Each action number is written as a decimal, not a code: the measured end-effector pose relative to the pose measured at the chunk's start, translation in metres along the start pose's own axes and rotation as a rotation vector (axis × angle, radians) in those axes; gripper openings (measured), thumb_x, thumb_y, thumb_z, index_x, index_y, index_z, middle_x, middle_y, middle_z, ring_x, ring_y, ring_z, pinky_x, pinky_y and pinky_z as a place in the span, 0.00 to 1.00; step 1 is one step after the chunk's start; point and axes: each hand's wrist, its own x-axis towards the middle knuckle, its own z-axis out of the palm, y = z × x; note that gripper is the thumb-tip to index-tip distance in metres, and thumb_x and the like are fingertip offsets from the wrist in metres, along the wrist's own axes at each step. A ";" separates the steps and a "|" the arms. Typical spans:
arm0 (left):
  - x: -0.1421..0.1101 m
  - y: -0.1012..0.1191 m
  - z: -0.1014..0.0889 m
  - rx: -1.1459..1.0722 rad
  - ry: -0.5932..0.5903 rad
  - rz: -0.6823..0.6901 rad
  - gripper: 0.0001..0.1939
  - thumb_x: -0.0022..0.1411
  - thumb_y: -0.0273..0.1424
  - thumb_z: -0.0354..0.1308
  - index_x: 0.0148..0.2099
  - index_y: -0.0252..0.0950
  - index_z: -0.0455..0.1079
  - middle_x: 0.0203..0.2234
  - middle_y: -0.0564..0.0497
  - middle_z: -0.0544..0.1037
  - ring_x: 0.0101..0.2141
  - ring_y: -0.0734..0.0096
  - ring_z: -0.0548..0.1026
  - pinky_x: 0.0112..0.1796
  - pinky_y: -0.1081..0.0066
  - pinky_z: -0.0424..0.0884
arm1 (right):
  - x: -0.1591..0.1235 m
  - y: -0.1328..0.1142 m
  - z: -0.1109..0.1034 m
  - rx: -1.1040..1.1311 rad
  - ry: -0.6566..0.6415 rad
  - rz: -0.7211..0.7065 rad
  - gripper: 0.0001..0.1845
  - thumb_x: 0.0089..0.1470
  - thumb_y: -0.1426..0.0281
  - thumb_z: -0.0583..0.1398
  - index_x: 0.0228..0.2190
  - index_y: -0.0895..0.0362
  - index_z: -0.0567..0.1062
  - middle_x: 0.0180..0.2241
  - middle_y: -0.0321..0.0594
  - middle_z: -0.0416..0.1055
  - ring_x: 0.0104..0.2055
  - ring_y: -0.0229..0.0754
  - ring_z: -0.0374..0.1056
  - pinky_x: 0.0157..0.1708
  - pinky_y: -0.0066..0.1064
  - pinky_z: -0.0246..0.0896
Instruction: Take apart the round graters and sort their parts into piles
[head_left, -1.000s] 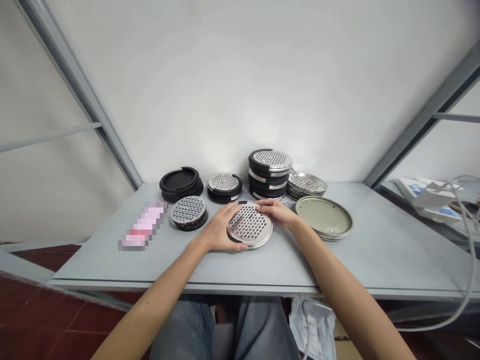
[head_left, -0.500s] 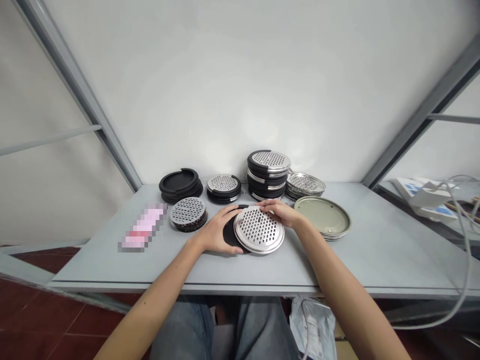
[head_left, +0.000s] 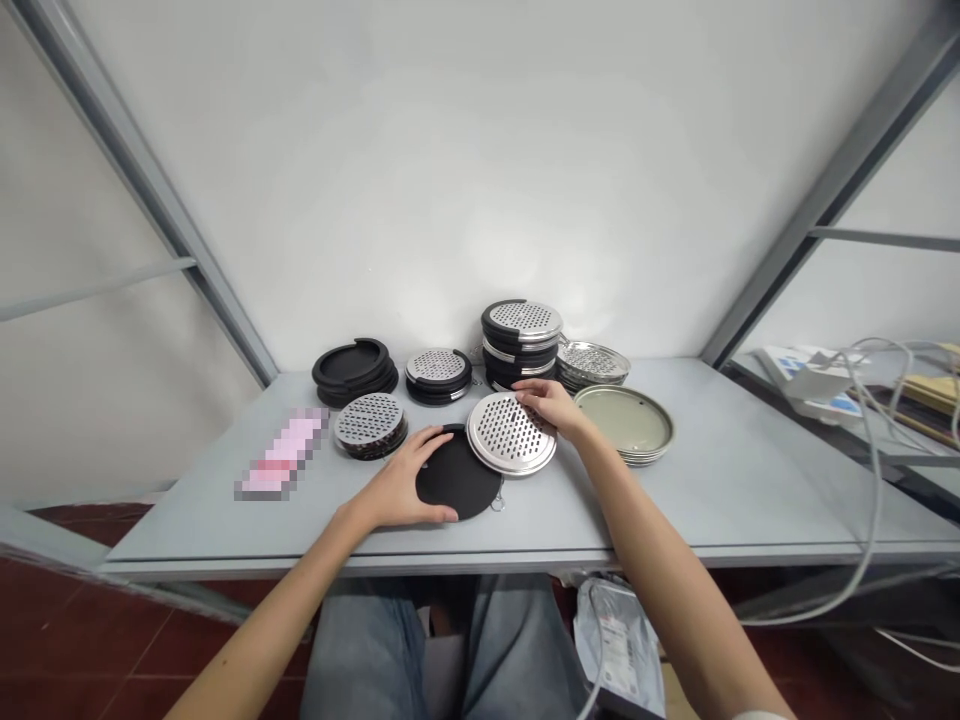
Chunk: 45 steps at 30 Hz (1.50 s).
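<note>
My left hand [head_left: 401, 485] curves round the left rim of a flat black round cover [head_left: 461, 482] at the middle front of the table, thumb at the near edge and fingers at the far one. In my right hand [head_left: 553, 408] is a silver perforated metal disc [head_left: 512, 435], gripped at its upper right rim. The disc sits up and to the right of the cover and overlaps its upper right edge. A small metal ring on a short chain [head_left: 498, 504] shows by the cover's right side. The disc's underside is hidden.
Behind stand stacks of black covers [head_left: 352, 362], perforated plates [head_left: 369, 420], covered discs [head_left: 439, 370] and a taller covered stack [head_left: 523, 335]. To the right are shiny metal discs [head_left: 594, 362] and olive-green plates [head_left: 626, 420]. A blurred pink item [head_left: 281, 455] lies left; white cables [head_left: 874, 480] hang right.
The metal disc has come away from the black cover, moving up and right relative to it with my right hand. My left hand and the cover have shifted left and nearer. The ring now shows.
</note>
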 end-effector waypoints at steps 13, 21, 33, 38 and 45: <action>0.026 0.020 -0.018 0.221 -0.398 -0.119 0.70 0.29 0.59 0.67 0.69 0.44 0.36 0.67 0.41 0.31 0.65 0.38 0.34 0.61 0.47 0.45 | 0.004 0.019 0.017 -0.568 0.232 -0.101 0.13 0.53 0.71 0.56 0.38 0.61 0.77 0.35 0.44 0.77 0.37 0.42 0.72 0.40 0.30 0.63; 0.012 0.033 -0.023 0.274 -0.291 -0.076 0.58 0.40 0.60 0.61 0.68 0.44 0.44 0.68 0.43 0.40 0.64 0.42 0.47 0.60 0.48 0.49 | -0.007 0.020 0.025 -0.815 0.196 -0.144 0.13 0.54 0.70 0.56 0.38 0.57 0.78 0.39 0.45 0.77 0.43 0.46 0.71 0.44 0.33 0.60; -0.029 0.047 -0.047 0.242 -0.250 -0.170 0.52 0.43 0.57 0.61 0.66 0.44 0.50 0.66 0.46 0.51 0.62 0.45 0.55 0.58 0.53 0.59 | -0.006 0.023 0.024 -0.953 0.185 -0.169 0.15 0.57 0.67 0.53 0.41 0.56 0.76 0.40 0.44 0.76 0.41 0.45 0.71 0.39 0.31 0.59; -0.032 0.052 -0.052 0.237 -0.223 -0.168 0.53 0.42 0.58 0.61 0.66 0.44 0.51 0.64 0.47 0.54 0.61 0.44 0.57 0.57 0.53 0.60 | -0.005 0.023 0.024 -0.939 0.184 -0.172 0.15 0.56 0.67 0.53 0.40 0.57 0.76 0.39 0.44 0.77 0.41 0.46 0.71 0.38 0.31 0.58; -0.018 0.062 -0.075 0.308 -0.035 -0.080 0.54 0.39 0.57 0.63 0.66 0.47 0.50 0.66 0.51 0.50 0.62 0.42 0.54 0.60 0.53 0.55 | -0.006 0.021 0.024 -0.929 0.178 -0.166 0.15 0.56 0.67 0.54 0.41 0.57 0.76 0.39 0.44 0.77 0.41 0.46 0.71 0.40 0.31 0.58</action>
